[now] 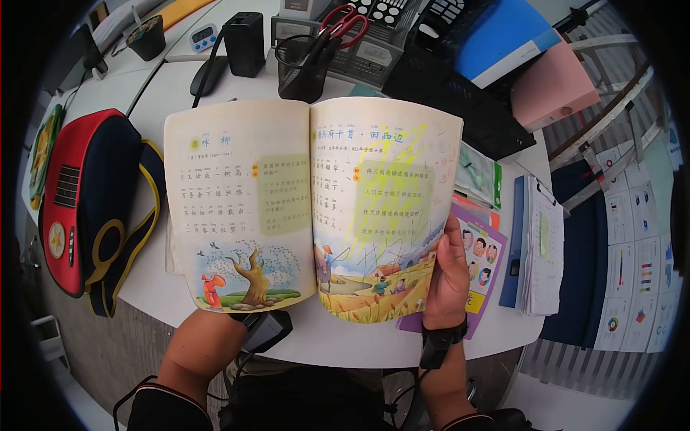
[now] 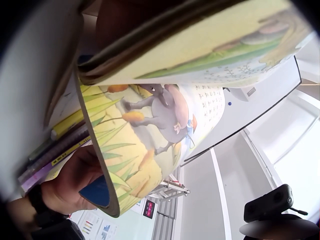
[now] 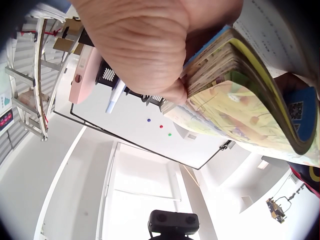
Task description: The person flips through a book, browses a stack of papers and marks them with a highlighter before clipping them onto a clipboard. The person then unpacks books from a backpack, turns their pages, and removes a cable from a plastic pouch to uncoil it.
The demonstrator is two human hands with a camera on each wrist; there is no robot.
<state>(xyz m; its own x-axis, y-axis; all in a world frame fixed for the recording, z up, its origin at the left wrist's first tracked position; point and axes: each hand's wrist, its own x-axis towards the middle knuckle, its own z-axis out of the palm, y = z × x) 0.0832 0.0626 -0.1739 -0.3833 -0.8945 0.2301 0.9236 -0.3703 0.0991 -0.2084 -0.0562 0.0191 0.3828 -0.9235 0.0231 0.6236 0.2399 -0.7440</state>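
Observation:
An open picture book (image 1: 287,215) with printed verses faces me in the head view, its left page showing a willow tree and its right page crossed by green-yellow scribbles. My right hand (image 1: 448,273) grips the lower right edge, thumb along the front. My left forearm (image 1: 205,345) reaches up under the lower left page, and the left hand is hidden behind the book there. In the right wrist view, a shadowed part of the left hand (image 3: 289,81) shows by the blue cover; I cannot tell how its fingers lie. Curved pages (image 2: 150,135) fill the left wrist view.
A red and navy cap (image 1: 93,208) lies on the left. Behind the book stand a mesh pen cup (image 1: 300,79) with scissors, a black mouse (image 1: 209,75) and a small timer (image 1: 203,37). To the right are a purple booklet (image 1: 489,276) and a clipboard (image 1: 543,248).

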